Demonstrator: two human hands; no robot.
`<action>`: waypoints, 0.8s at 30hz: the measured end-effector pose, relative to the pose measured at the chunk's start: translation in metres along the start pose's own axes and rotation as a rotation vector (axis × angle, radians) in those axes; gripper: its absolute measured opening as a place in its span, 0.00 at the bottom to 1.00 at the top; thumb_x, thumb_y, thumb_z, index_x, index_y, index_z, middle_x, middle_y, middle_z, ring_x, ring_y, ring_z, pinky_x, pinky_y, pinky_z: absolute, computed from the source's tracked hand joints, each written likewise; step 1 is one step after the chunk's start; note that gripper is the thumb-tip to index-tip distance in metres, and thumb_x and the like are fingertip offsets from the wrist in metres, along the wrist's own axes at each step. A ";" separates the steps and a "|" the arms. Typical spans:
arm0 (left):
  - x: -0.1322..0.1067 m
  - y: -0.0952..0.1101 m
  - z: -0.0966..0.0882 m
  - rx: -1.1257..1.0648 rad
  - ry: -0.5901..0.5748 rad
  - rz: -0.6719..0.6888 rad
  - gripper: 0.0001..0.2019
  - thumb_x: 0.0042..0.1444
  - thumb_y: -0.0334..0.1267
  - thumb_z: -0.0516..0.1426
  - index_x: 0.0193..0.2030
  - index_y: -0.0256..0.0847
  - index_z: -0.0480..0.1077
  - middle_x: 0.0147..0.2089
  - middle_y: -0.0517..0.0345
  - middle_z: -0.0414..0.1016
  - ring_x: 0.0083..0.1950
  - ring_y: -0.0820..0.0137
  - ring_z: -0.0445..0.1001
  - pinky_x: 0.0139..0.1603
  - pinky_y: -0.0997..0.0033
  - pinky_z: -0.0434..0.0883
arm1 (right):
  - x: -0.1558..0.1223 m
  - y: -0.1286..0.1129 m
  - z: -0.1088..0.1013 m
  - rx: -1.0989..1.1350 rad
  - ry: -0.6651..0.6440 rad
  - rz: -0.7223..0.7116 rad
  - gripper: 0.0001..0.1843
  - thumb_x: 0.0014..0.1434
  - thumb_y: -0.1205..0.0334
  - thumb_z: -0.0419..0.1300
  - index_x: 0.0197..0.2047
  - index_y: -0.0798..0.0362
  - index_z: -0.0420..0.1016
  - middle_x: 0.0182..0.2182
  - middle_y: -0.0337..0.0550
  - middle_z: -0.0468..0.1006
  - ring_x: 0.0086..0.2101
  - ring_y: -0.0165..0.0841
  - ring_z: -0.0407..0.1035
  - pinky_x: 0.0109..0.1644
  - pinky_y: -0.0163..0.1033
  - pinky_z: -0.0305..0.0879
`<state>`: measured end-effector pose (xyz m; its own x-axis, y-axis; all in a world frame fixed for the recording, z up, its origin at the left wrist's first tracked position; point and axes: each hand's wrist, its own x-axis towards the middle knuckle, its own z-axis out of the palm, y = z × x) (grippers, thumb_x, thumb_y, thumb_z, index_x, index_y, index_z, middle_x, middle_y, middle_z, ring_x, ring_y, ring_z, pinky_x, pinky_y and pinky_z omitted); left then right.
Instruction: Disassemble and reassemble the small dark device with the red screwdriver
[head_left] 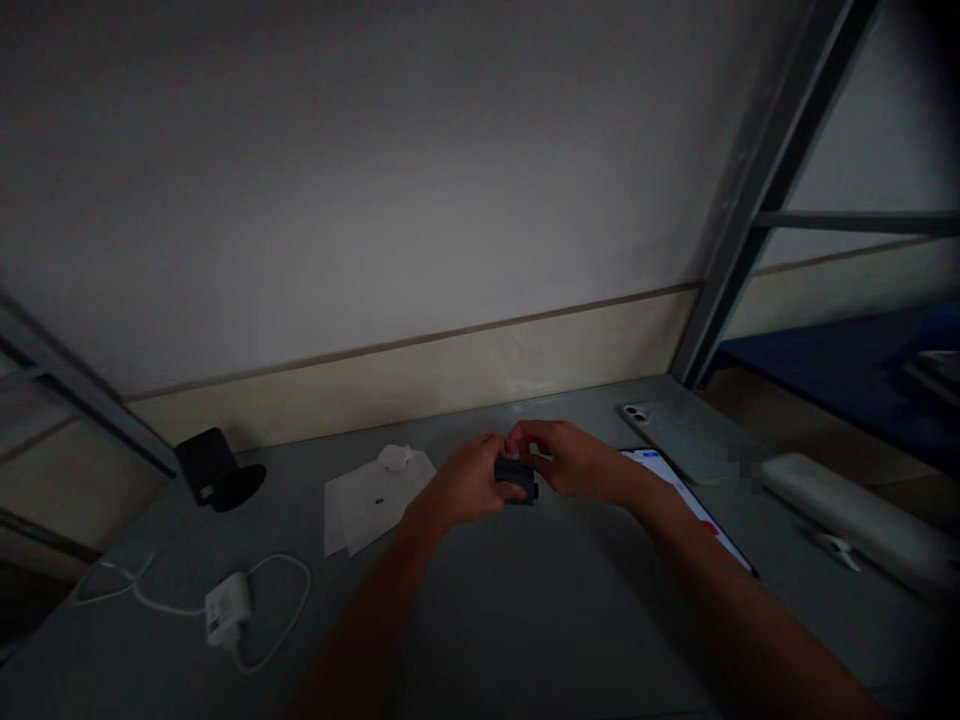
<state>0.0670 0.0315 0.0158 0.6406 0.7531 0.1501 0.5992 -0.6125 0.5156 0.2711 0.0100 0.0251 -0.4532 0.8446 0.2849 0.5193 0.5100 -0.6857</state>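
My left hand (472,480) is wrapped around a small dark rectangular object (519,482) with a ribbed upper side and a small knob at its right end. What kind of object it is, I cannot make out. At its top edge, the fingertips of my right hand (566,458) are pinched together, close to my left fingertips. Anything between those fingertips is hidden or too small to see. To the left of my hands lie white paper sheets (356,505) with a small dark piece (379,501) and a crumpled white scrap (395,457) on them.
A lit phone (686,500) lies by my right forearm, with another phone (671,435) behind it. Further right are a long pale case (847,515) and a small white item (840,550). On the left stand a black stand (217,470) and a white charger (227,608) with its cable.
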 end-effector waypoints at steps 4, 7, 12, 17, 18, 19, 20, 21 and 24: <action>0.001 0.003 -0.001 -0.029 0.091 0.116 0.20 0.51 0.42 0.68 0.48 0.41 0.70 0.46 0.50 0.73 0.47 0.60 0.74 0.47 0.62 0.71 | 0.001 -0.001 0.000 0.072 0.069 -0.005 0.07 0.61 0.68 0.56 0.40 0.52 0.74 0.33 0.39 0.77 0.31 0.31 0.66 0.37 0.35 0.60; 0.003 0.007 0.000 -0.064 0.220 0.185 0.16 0.56 0.42 0.65 0.48 0.41 0.69 0.48 0.50 0.72 0.51 0.61 0.72 0.52 0.61 0.71 | 0.003 -0.007 -0.001 0.169 0.171 0.008 0.04 0.63 0.63 0.56 0.41 0.52 0.71 0.32 0.38 0.74 0.30 0.30 0.65 0.35 0.34 0.60; 0.007 0.009 0.008 -0.101 0.403 0.166 0.03 0.66 0.37 0.56 0.43 0.42 0.69 0.40 0.55 0.73 0.43 0.67 0.73 0.49 0.64 0.72 | 0.006 -0.010 0.000 0.260 0.267 0.061 0.05 0.62 0.59 0.59 0.40 0.51 0.68 0.25 0.31 0.61 0.24 0.28 0.56 0.28 0.34 0.53; 0.006 0.000 0.017 0.051 0.492 0.171 0.04 0.67 0.38 0.55 0.44 0.43 0.70 0.41 0.54 0.76 0.44 0.65 0.74 0.51 0.61 0.72 | 0.009 -0.007 0.007 0.277 0.301 0.048 0.06 0.62 0.58 0.59 0.39 0.51 0.68 0.27 0.33 0.63 0.26 0.28 0.58 0.30 0.35 0.55; 0.006 -0.002 0.018 0.082 0.495 0.179 0.05 0.68 0.37 0.54 0.45 0.43 0.70 0.42 0.53 0.76 0.45 0.64 0.75 0.52 0.60 0.72 | 0.009 -0.007 0.008 0.274 0.304 0.048 0.06 0.62 0.58 0.59 0.39 0.51 0.68 0.27 0.33 0.65 0.26 0.28 0.58 0.30 0.35 0.55; 0.005 -0.004 0.018 0.101 0.487 0.184 0.05 0.68 0.36 0.53 0.45 0.43 0.71 0.42 0.53 0.77 0.46 0.64 0.75 0.53 0.60 0.72 | 0.009 -0.007 0.010 0.272 0.301 0.051 0.06 0.62 0.58 0.58 0.40 0.51 0.68 0.28 0.33 0.66 0.26 0.28 0.58 0.30 0.35 0.55; 0.005 -0.006 0.017 0.103 0.471 0.183 0.07 0.69 0.35 0.52 0.44 0.43 0.71 0.43 0.52 0.77 0.47 0.64 0.75 0.54 0.60 0.72 | 0.010 -0.007 0.010 0.269 0.293 0.055 0.06 0.62 0.58 0.58 0.40 0.51 0.68 0.28 0.34 0.67 0.26 0.28 0.58 0.29 0.35 0.55; 0.005 -0.007 0.016 0.087 0.447 0.176 0.08 0.69 0.34 0.51 0.43 0.43 0.72 0.43 0.52 0.78 0.47 0.65 0.76 0.54 0.62 0.72 | 0.010 -0.006 0.011 0.264 0.284 0.057 0.06 0.62 0.58 0.59 0.41 0.51 0.69 0.28 0.34 0.68 0.25 0.28 0.58 0.29 0.35 0.55; 0.007 -0.011 0.006 -0.026 0.413 0.094 0.08 0.67 0.35 0.53 0.40 0.43 0.74 0.41 0.54 0.79 0.45 0.68 0.77 0.52 0.66 0.72 | 0.012 0.001 0.010 0.228 0.286 0.062 0.07 0.62 0.59 0.58 0.42 0.52 0.70 0.30 0.37 0.71 0.28 0.29 0.62 0.32 0.35 0.58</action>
<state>0.0682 0.0422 0.0060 0.4425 0.7308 0.5197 0.5320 -0.6805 0.5039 0.2592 0.0189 0.0214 -0.1885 0.9004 0.3921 0.3503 0.4346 -0.8297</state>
